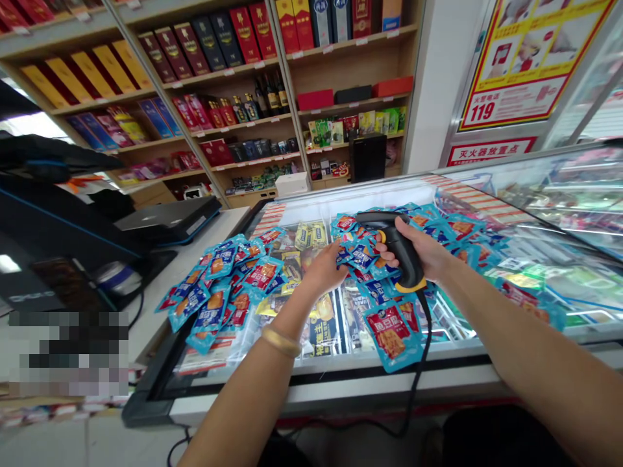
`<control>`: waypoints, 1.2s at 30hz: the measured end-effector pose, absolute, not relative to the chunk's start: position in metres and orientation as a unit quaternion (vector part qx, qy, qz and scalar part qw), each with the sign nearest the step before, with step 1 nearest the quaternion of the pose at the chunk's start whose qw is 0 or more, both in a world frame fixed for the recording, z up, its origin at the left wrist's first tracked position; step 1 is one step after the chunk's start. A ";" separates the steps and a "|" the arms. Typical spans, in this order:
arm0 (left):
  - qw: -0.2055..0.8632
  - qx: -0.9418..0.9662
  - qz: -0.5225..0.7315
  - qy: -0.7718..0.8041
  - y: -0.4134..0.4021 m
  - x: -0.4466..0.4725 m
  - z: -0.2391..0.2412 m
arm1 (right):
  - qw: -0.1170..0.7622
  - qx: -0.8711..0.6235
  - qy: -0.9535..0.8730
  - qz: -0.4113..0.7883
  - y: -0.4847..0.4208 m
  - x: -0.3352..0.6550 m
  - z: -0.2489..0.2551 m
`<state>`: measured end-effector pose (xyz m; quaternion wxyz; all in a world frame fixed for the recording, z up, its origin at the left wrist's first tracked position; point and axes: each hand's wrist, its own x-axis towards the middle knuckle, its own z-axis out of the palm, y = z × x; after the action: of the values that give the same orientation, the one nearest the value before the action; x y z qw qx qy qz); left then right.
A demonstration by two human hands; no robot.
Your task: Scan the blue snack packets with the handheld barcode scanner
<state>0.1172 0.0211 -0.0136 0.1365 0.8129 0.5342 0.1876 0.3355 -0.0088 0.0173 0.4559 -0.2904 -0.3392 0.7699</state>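
Observation:
My right hand (413,250) is wrapped around the handle of a black and yellow barcode scanner (406,253), whose head points left over a pile of blue and red snack packets (377,266). A black cable hangs from the handle. At the left edge of that pile, my left hand (324,267) has its fingers closed on a small snack packet (346,239), partly hidden among the others. A gold bangle (281,342) circles the left wrist. Another heap of the same packets (224,285) lies to the left on the glass freezer top (321,373).
Yellow packages (310,235) show through the freezer glass. To the left, a counter (195,246) bears dark checkout equipment (165,217). Shelves (233,71) of boxes and bottles stand behind. The scanner cable (423,363) drops over the freezer's front edge.

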 end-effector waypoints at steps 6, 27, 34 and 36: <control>0.132 0.811 0.225 0.524 0.023 0.109 -0.021 | 0.448 -0.280 -0.356 0.771 -0.009 0.332 0.017; 0.562 0.331 0.640 0.407 0.019 0.115 -0.013 | 0.431 -0.292 -0.348 0.779 -0.020 0.320 0.019; 0.531 0.362 0.628 0.438 0.016 0.119 -0.013 | 0.418 -0.297 -0.362 0.779 -0.023 0.318 0.019; 0.535 0.359 0.624 0.442 0.015 0.120 -0.013 | 0.420 -0.297 -0.367 0.775 -0.024 0.317 0.020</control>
<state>0.1201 0.0151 -0.0129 0.5352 0.3585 0.4423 0.6241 0.3167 -0.0237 0.0199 0.4200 -0.2972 -0.3671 0.7749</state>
